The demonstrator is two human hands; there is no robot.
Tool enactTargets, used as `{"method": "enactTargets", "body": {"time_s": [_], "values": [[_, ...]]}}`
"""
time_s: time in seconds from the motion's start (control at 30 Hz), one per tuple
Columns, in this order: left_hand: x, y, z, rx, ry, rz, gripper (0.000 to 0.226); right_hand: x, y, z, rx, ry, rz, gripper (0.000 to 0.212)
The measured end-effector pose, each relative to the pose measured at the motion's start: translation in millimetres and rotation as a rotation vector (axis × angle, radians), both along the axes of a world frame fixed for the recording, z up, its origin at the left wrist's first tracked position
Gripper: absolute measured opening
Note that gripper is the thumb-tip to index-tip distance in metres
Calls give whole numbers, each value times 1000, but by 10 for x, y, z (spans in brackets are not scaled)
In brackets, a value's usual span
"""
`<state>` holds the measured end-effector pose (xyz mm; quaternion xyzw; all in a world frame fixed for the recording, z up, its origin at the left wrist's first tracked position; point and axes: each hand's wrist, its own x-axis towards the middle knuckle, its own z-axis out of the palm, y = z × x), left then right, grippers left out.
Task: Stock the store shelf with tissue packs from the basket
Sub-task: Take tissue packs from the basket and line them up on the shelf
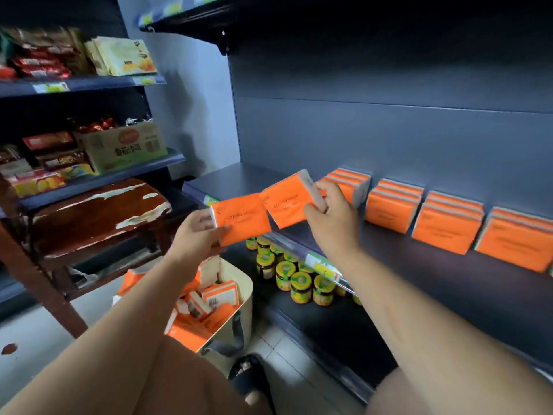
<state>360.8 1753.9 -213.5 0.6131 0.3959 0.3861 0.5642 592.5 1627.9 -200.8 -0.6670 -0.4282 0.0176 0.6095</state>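
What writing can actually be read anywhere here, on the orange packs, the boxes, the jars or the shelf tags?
Nothing here reads with certainty.
Pack in the left hand: one dark line of print, blurred.
Pack in the right hand: one dark line of print, blurred.
Cardboard box: Chinese characters under a red oval logo, too blurred to quote.
Jar labels: too small.
Shelf price tags: too small.
Basket packs: barcodes only.

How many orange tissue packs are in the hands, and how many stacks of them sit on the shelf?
Packs in the hands: 2, one in the left hand, one in the right hand
Stacks on the shelf: 4
Total: 6
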Motion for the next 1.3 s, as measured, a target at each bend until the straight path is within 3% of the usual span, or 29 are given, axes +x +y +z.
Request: {"method": "enactTargets", "body": {"time_s": [0.13,0.3,0.5,0.67,0.87,1.07,1.3], "values": [[483,-129,36,-65,-68,-86,67,378,-437,-48,-64,-78,-79,33],[1150,-395,103,-15,-35,-253,49,820,-907,-47,-71,-46,-197,32],[1788,-709,153,5,-37,-430,49,1223,-1475,6,-76,147,-293,29],[2171,-952,166,39,-34,-542,49,1546,-1880,17,-163,183,-283,66],[2566,-1280,150,33,-41,-654,51,1808,-2379,65,-210,115,-296,83],[2842,-1492,95,94,-12,-725,44,2055,-2812,89,-325,52,-345,50],[3116,-1950,11,242,40,-860,31,2219,-3334,152,-526,-71,-496,42]]}}
